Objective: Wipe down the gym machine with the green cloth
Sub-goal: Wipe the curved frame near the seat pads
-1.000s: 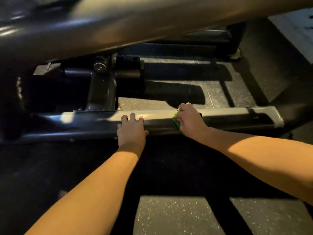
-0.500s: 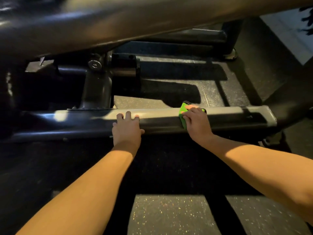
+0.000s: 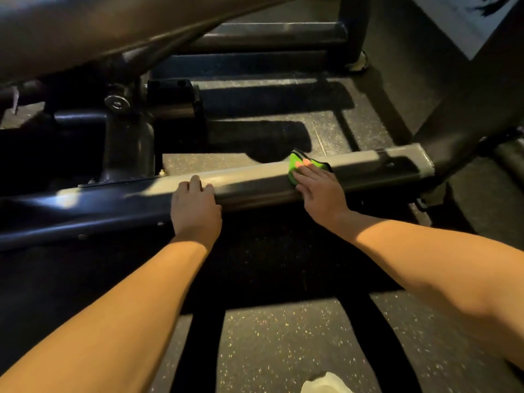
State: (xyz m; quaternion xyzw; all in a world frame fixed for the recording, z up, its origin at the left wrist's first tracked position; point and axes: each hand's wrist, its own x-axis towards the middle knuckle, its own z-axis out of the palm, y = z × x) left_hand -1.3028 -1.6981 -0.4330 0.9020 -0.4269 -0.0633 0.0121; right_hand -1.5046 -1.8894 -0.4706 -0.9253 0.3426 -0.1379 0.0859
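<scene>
Grip first: the right hand isn't clutching anything. Its fingers are laid out fairly straight and pressing the green cloth flat against the metal, which is how you'd hold it to get full contact on a swipe rather than bunching it up. The left hand holds nothing either; it just rests spread on the same bar with the fingers draped over the top, most likely as a brace, since the person is leaning way down to floor level. Going big to small from there, the gym machine fills the top of the view with a fat angled beam, and the part getting cleaned is the low rail running across the frame just above the speckled rubber floor. The cloth sits on the rail's top face in the lit stretch, well right of the left hand and short of the rail's capped end, so I'd guess that last stretch is what's left on this bar. Most of the cloth is hidden under the palm, so I can't say whether it's folded. Behind the rail a dark upright post bolts down on a plate, with a shiny bolt head above it, which is fiddly stuff a flat hand won't reach well.
</scene>
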